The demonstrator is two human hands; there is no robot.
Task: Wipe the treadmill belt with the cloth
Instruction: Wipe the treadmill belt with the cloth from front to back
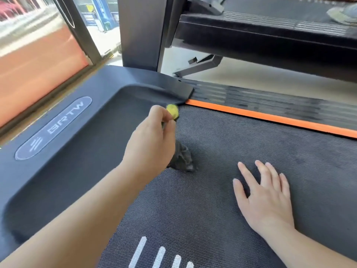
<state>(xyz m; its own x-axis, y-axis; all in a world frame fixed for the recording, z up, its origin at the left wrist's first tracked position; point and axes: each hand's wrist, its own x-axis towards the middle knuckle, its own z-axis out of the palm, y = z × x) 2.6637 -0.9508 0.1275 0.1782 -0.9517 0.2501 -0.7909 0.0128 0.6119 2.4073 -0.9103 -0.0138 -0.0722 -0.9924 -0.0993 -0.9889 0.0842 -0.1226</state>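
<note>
Left fingers (157,113) pinch cloth (172,111), yellow end protruding; right fingers (268,171) flat on belt (251,142).

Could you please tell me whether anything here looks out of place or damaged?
Nothing looks damaged or spilled. The one oddity: the cloth is bunched in the left hand, only its dark crumpled end touching the belt, while the right hand lies flat.
</note>
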